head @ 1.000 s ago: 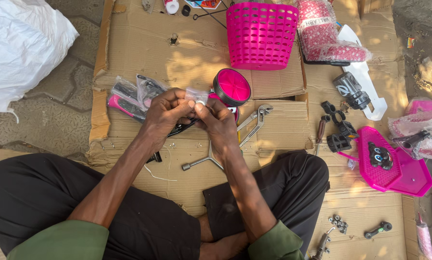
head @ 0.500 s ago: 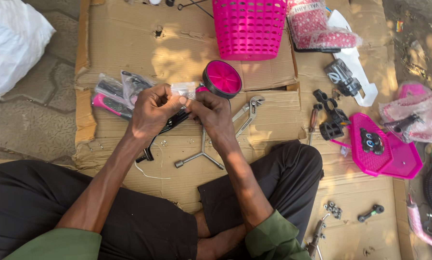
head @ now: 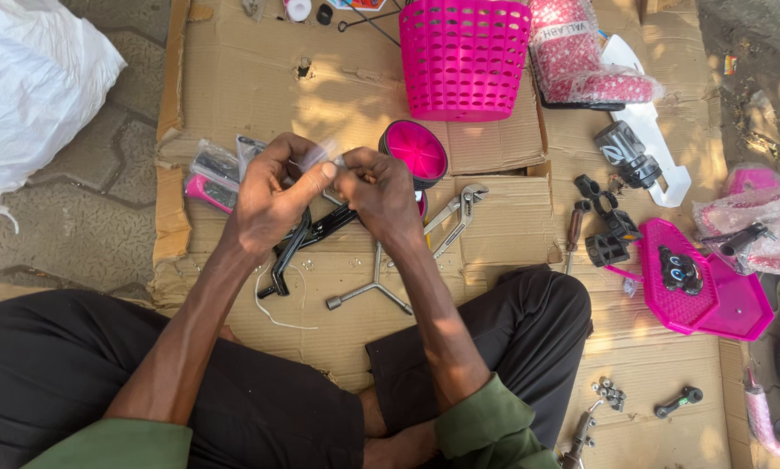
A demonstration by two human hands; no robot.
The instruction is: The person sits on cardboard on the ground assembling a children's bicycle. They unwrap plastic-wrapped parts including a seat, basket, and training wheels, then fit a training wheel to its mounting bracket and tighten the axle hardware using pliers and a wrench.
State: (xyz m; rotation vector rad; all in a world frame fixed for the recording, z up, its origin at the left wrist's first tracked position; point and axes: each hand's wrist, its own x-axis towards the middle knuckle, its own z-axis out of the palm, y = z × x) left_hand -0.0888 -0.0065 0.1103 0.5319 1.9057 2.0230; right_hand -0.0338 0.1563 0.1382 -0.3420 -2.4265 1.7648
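While both hands are pinching a small clear plastic bag [head: 319, 156], the left hand [head: 268, 204] and right hand [head: 381, 195] are seemingly tearing it open; a firmer opposing pull seems needed.

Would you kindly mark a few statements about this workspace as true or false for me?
1. Both hands, left hand and right hand, pinch a small clear plastic bag. True.
2. The pink basket lies flat on its side. False: it stands with its opening toward the camera.
3. A three-armed wrench lies on the cardboard. True.
4. The pliers are in the right hand. False: they lie on the cardboard.
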